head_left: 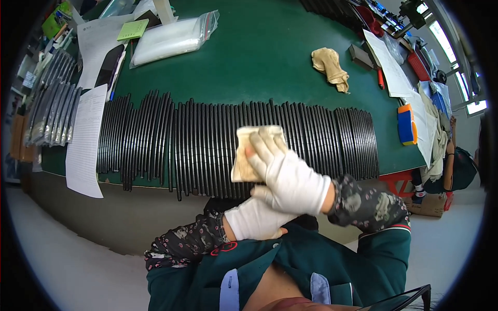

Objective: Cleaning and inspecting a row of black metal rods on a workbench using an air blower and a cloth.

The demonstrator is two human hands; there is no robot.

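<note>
Across the front of the green table lies a long row of thin black rods [207, 155], side by side, their ends uneven. My right hand [295, 181], in a white glove, rests with its fingers stretched flat on a folded cream cloth [244, 168]. That cloth sits on top of the rods near the middle of the row. Just below, at the table's front edge, my left hand [254, 217] is crossed under my right hand and wrist. It also wears a white glove, and most of its fingers are hidden.
A crumpled cream glove [331, 69] lies at the far right, near a grey block [361, 57] and a blue-orange block [407, 124]. At left are a printed sheet [85, 140], bagged dark parts [54, 103] and a clear plastic bag [171, 41]. Another person [456, 171] is at far right.
</note>
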